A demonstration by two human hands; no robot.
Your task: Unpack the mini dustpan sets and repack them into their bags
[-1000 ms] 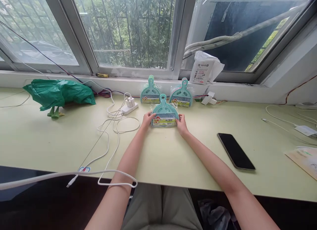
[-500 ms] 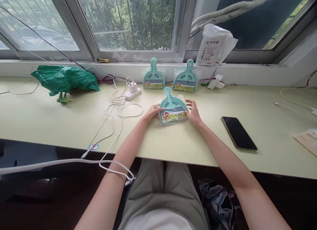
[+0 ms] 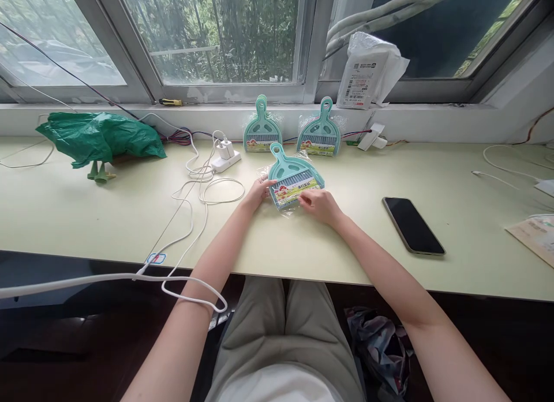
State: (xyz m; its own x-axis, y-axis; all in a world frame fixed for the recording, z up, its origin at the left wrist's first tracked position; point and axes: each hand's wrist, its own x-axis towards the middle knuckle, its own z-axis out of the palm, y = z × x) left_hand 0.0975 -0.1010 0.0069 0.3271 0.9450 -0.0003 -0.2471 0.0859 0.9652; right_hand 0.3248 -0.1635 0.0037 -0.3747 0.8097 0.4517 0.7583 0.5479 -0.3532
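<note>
In front of me is a teal dustpan and brush set [image 3: 294,174] in clear plastic wrap, with a printed label across its bristles. It tilts, its handle leaning to the left. My left hand [image 3: 259,192] grips its left edge, thumb on the front. My right hand [image 3: 319,206] has its fingers curled together at the lower right of the label, touching the wrap; whether it pinches the plastic I cannot make out. Behind, two more wrapped sets, a left dustpan set [image 3: 262,128] and a right dustpan set [image 3: 320,131], stand against the wall.
A black phone [image 3: 413,226] lies to the right on the pale table [image 3: 346,258]. White cables [image 3: 203,200] and a power strip [image 3: 225,161] spread on the left, one cable crossing my left forearm. A green plastic bag [image 3: 101,138] sits far left; a white package [image 3: 367,73] rests on the sill.
The held dustpan set has turned, its handle now leaning further left. My right hand has moved from its right edge down to the bottom of the label, its fingers curling in.
</note>
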